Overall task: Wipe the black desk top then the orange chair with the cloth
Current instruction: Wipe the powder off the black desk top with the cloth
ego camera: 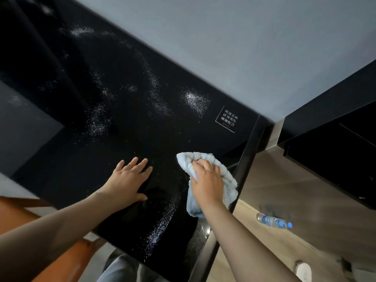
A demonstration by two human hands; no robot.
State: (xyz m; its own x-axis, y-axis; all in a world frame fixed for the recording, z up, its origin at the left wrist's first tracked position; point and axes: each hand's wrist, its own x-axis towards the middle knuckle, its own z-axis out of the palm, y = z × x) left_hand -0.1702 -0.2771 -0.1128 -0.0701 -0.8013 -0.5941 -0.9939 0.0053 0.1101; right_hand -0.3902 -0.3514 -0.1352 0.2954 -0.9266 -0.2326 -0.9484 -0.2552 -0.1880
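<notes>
Two hands are on the desk top (122, 98), a glossy black sheet that runs out of view at the upper left. The left hand (128, 180) lies flat near the front edge, fingers straight and slightly spread, thumb out to the side, holding nothing. The right hand (206, 182) presses the cloth (228, 186) against the desk's right edge, its fingers curled into the pale blue bunch. Most of the fingertips are buried in the folds, and the cloth under the palm is hidden. One end sticks out past the knuckles, and the other hangs back beside the wrist. White specks (195, 100) lie in curved bands and patches across the black surface; whether they are dust or droplets cannot be told. A small white label (227, 119) sits near the far right corner, its characters too small to read. The chair (14, 212) shows only as orange pieces at the lower left, partly behind the left forearm and cut off by the frame, well apart from the cloth. A bottle (274, 220) with a blue cap lies on the wooden floor (284, 180) to the right, blurred. A white rounded shape (303, 271) at the bottom edge is too blurred to identify. A dark cabinet (335, 155) fills the right side, cropped.
</notes>
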